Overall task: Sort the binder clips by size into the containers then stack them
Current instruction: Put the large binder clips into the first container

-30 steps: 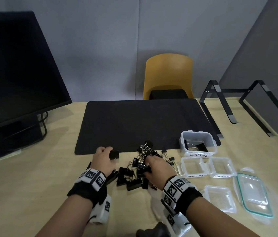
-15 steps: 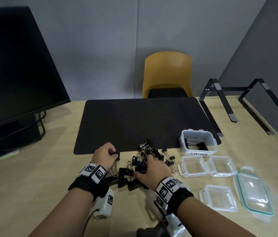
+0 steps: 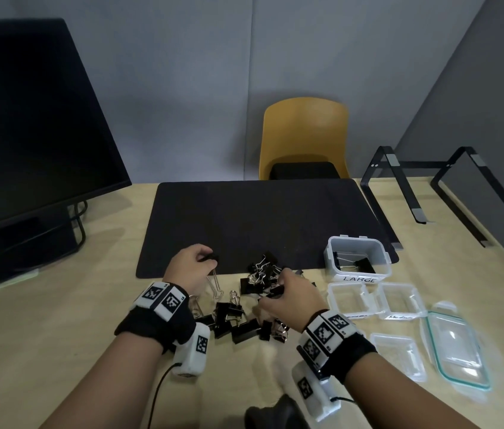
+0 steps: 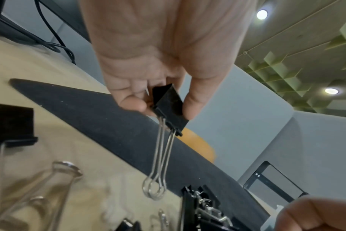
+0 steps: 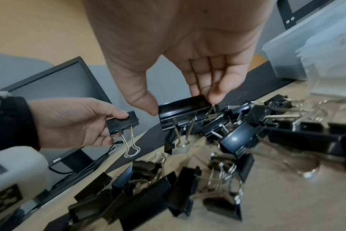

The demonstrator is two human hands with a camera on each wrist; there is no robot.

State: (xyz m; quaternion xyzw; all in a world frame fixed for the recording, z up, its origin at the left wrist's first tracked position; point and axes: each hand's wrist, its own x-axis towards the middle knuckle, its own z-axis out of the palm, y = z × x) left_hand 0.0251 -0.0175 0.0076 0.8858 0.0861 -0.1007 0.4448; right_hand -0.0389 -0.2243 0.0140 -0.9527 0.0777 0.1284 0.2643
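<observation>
Lifted since a second ago, the left hand (image 3: 189,267) now holds its binder clip (image 4: 169,107) clear of the surface, fingers (image 4: 196,100) pinching the black body while the two wire handles hang down over the front edge of the black mat (image 3: 263,224). Then the clip sat lower, close to the surface beside the pile; the camera has also tipped down slightly. The right hand (image 3: 288,300) has shifted a little toward the middle of the pile of binder clips (image 3: 244,317), and its thumb and fingertips (image 5: 217,92) now close on a larger black clip (image 5: 185,112) lying on top of the heap. The pile spreads across the pale wooden surface (image 3: 43,335) just in front of the mat. To the right stands the container labelled LARGE (image 3: 357,258), with clips already inside, and in front of it two low clear containers (image 3: 349,300) side by side, then two loose lids (image 3: 458,345). A dark monitor (image 3: 28,134) stands at the left, a black metal stand (image 3: 405,187) at the far right, and a yellow chair (image 3: 305,134) behind the surface against grey partition walls.
</observation>
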